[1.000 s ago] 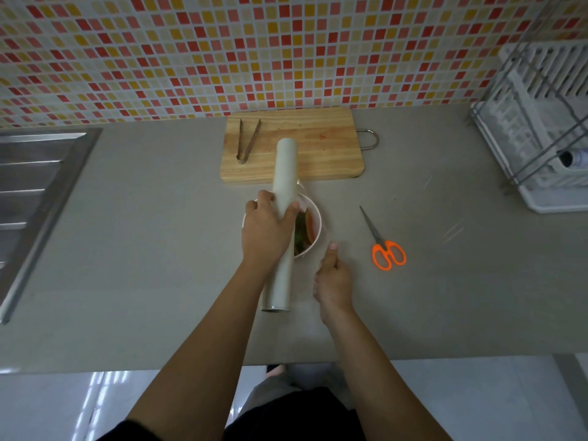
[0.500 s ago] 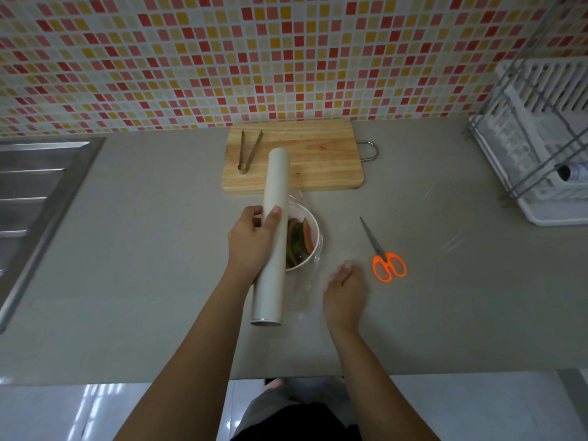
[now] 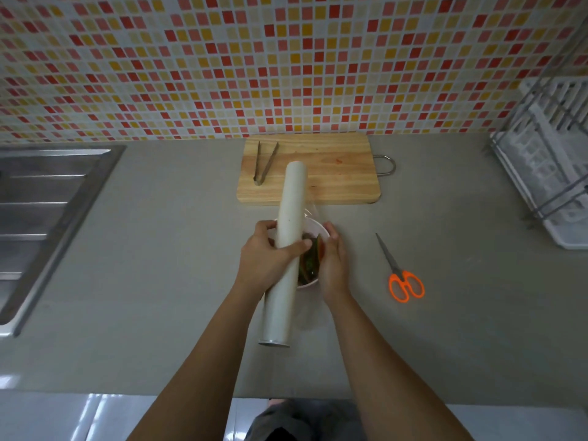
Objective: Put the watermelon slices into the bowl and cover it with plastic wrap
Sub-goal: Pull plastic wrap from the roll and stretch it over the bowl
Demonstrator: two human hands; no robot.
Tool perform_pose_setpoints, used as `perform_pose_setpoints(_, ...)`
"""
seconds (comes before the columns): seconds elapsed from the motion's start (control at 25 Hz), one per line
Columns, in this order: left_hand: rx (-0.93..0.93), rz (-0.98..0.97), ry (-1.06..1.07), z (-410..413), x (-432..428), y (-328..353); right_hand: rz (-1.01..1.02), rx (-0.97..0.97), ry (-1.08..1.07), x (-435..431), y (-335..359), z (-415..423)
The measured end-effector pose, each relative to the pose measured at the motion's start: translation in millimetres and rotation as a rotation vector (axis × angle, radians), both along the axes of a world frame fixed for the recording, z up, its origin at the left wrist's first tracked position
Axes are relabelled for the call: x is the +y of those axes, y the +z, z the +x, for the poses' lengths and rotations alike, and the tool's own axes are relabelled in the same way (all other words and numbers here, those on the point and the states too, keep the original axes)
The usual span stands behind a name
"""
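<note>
A white bowl (image 3: 315, 226) sits on the grey counter, with watermelon slices (image 3: 310, 261) showing red and green inside. My left hand (image 3: 265, 257) is wrapped around a long white roll of plastic wrap (image 3: 288, 249), held over the bowl's left side and running from the cutting board toward me. A clear sheet of wrap (image 3: 310, 308) trails from the roll over the bowl and onto the counter in front. My right hand (image 3: 332, 262) rests against the bowl's right rim, fingers curled on the film and bowl edge. Much of the bowl is hidden by hands and roll.
A wooden cutting board (image 3: 337, 173) with metal tongs (image 3: 264, 163) lies behind the bowl. Orange-handled scissors (image 3: 402, 275) lie to the right. A steel sink (image 3: 41, 211) is at far left, a white dish rack (image 3: 547, 167) at far right. The counter's front edge is near me.
My right hand has lifted from the counter in front of the bowl and moved up to the bowl's right rim. The roll in my left hand has shifted slightly.
</note>
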State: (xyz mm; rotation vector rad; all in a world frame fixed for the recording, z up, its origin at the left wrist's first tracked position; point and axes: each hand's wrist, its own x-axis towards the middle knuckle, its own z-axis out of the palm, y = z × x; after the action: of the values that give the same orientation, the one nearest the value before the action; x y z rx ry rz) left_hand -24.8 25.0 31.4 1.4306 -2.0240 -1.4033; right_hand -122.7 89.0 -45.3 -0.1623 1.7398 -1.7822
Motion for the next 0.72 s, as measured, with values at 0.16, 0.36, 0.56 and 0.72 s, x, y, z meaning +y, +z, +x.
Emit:
perform_pose_setpoints(0.16,-0.056,-0.066,0.015,4.4,-4.9,2.4,0.058,0.045,-0.007,-3.6,-2.8,-0.6)
perform_pose_setpoints(0.36,-0.036,0.002,-0.009,16.5,-14.1,7.7,0.182,0.161,-0.008,-3.6,-3.0,-5.1)
perform_pose_setpoints(0.56,0.019,0.083,-0.042,25.9,-20.6,10.6,0.224,0.204,0.020,-5.0,-1.6,-5.1)
perform_pose_setpoints(0.72,-0.032,0.104,-0.028,30.7,-22.9,6.7,0.260,0.231,0.053,-4.9,-0.4,-5.7)
